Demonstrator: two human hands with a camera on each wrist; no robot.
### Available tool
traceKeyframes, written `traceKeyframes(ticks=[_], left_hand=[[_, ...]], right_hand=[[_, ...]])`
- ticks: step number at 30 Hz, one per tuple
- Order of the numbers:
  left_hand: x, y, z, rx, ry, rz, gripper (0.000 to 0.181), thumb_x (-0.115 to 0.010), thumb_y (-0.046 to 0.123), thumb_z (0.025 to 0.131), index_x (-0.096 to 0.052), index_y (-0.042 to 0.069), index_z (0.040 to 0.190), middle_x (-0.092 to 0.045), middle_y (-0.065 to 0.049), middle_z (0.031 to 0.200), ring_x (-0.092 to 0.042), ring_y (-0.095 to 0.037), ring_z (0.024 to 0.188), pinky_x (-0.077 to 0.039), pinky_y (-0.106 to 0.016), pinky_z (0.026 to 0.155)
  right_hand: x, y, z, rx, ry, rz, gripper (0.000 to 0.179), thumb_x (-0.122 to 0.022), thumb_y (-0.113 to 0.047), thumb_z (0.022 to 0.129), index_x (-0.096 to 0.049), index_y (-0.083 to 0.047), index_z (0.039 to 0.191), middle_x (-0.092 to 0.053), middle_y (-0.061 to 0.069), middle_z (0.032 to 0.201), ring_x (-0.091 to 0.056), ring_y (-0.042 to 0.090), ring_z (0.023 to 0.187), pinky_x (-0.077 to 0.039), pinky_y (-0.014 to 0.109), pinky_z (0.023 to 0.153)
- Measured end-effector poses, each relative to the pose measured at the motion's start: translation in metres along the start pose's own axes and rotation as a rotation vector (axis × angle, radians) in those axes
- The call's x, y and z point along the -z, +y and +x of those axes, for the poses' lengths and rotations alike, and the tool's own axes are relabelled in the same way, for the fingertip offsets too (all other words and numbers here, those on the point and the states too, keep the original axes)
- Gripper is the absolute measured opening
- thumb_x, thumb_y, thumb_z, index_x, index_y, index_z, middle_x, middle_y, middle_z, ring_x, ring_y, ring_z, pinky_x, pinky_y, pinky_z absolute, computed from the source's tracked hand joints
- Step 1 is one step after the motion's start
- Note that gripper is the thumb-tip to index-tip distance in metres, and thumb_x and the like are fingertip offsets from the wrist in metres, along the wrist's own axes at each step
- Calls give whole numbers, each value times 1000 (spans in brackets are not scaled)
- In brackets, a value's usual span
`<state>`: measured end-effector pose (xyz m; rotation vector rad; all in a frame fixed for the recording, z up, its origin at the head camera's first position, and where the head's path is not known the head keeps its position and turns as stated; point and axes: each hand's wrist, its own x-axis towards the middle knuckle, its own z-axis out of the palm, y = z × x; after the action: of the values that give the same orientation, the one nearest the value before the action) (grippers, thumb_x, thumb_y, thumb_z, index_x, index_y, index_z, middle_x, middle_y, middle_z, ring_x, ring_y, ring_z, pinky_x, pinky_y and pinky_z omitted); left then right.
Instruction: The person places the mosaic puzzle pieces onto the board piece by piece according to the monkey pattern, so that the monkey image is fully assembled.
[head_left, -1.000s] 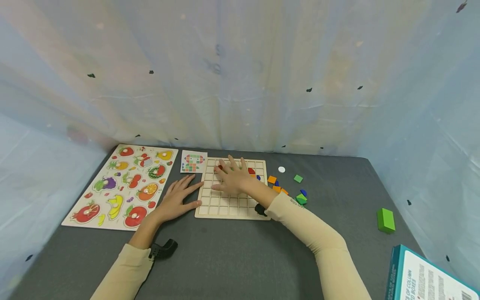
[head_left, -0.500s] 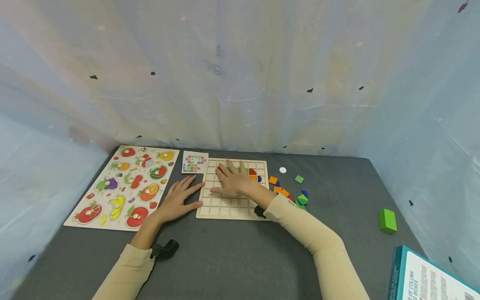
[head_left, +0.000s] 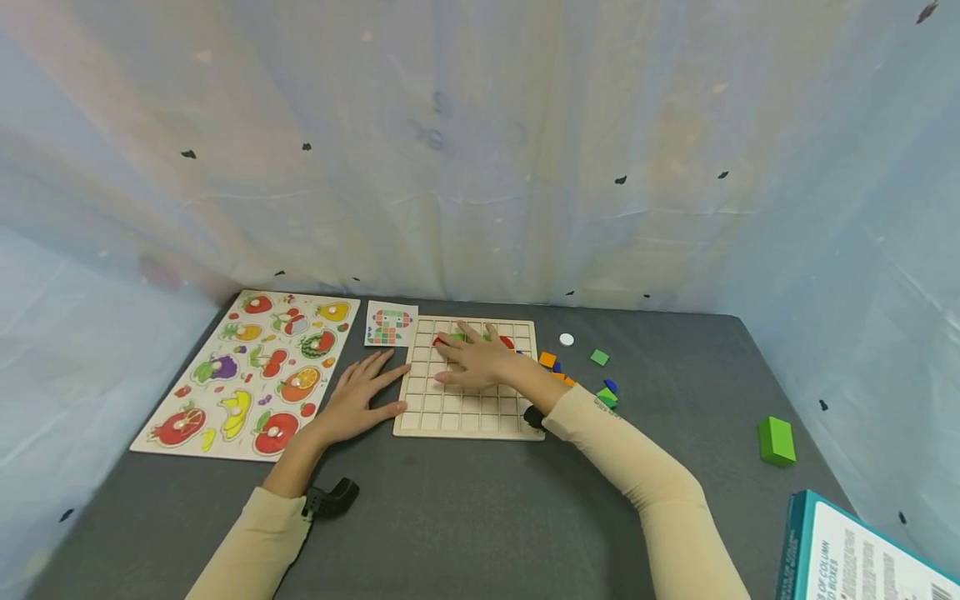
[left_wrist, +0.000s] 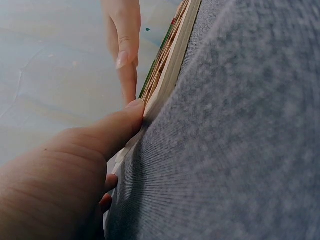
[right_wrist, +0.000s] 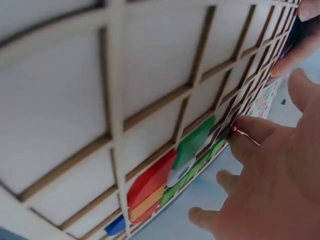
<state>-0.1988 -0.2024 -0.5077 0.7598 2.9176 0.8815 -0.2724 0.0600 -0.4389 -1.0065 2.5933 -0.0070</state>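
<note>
A pale wooden grid board point(head_left: 465, 408) lies flat at the middle of the table. My left hand point(head_left: 356, 400) rests beside it with fingers spread, and the thumb point(left_wrist: 122, 125) presses against the board's left edge. Over the board's upper half is my right hand point(head_left: 480, 362), its fingers extended and apart. In the right wrist view a fingertip touches a small red piece point(right_wrist: 233, 128) at the end of a row. Further along sit a green piece point(right_wrist: 196, 137), a larger red piece point(right_wrist: 150, 180), an orange piece point(right_wrist: 147, 202) and a blue piece point(right_wrist: 116, 226). The hand partly hides these in the head view.
A patterned card point(head_left: 390, 323) stands at the board's upper left, near a fruit puzzle board point(head_left: 247, 383). Loose pieces lie right of the grid, including a white disc point(head_left: 566, 340) and a green square point(head_left: 599, 357). Farther right are a green block point(head_left: 776, 442) and a teal box point(head_left: 862, 546).
My right hand has shifted slightly to the right over the grid, fingers still spread. The left hand stays at the board's left edge.
</note>
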Motion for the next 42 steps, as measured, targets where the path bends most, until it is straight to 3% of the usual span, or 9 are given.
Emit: traceKeyframes(ticks=[5, 9, 14, 19, 26, 31, 35, 42], left_hand=[[-2, 1, 0, -10, 13, -4, 69, -67, 44, 94, -44, 16, 153, -24, -21, 161, -15, -44, 148, -6, -68, 113], [-3, 2, 0, -13, 6, -2, 69, -67, 44, 94, -44, 16, 153, -23, -20, 162, -14, -42, 149, -5, -67, 114], [-2, 3, -1, -10, 10, 0, 70, -68, 43, 93, -44, 16, 153, -23, -19, 162, -14, -41, 149, -4, -66, 114], [-2, 2, 1, -12, 11, 6, 70, -68, 44, 94, -44, 16, 153, -23, -20, 162, -14, -42, 149, -5, -66, 114], [-1, 2, 0, -8, 9, 6, 71, -68, 45, 93, -43, 17, 153, -22, -19, 162, -14, -40, 150, -5, -65, 114], [-3, -1, 0, -13, 14, 15, 71, -67, 46, 93, -43, 18, 153, -22, -19, 162, -14, -40, 150, -5, -65, 114], [-2, -2, 1, -13, 10, 14, 71, -67, 47, 93, -43, 18, 154, -22, -18, 162, -13, -40, 150, -5, -65, 115], [-2, -1, 1, -16, 12, 12, 71, -67, 46, 93, -43, 18, 153, -22, -18, 162, -14, -40, 149, -4, -65, 114]], right_hand=[[3, 19, -18, 59, 100, 150, 71, -35, -57, 105, -23, -15, 160, -10, 3, 167, 7, 29, 153, 0, 65, 116], [12, 44, -44, 45, 144, 261, 63, -45, -42, 106, -32, -6, 156, -9, 12, 166, 6, 36, 152, -2, 67, 115], [20, 76, -81, -54, 174, 423, 54, -57, -24, 103, -44, 2, 149, -29, 23, 159, -22, 44, 147, -20, 63, 115], [11, 95, -115, -131, 174, 570, 50, -62, -15, 100, -48, 6, 143, -47, 25, 145, -43, 43, 135, -39, 56, 107], [3, 102, -144, -132, 142, 593, 37, -71, -5, 92, -62, 9, 125, -61, 23, 121, -58, 38, 111, -48, 51, 96], [-2, 106, -154, -136, 116, 584, 27, -74, 1, 88, -66, 7, 113, -61, 19, 99, -55, 26, 87, -49, 39, 78], [-9, 109, -159, -159, 122, 560, 23, -73, 4, 87, -67, 6, 108, -57, 18, 91, -49, 23, 79, -43, 34, 69], [-24, 109, -151, -194, 213, 543, 18, -72, -3, 91, -67, 6, 105, -54, 9, 79, -46, 19, 69, -41, 32, 63]])
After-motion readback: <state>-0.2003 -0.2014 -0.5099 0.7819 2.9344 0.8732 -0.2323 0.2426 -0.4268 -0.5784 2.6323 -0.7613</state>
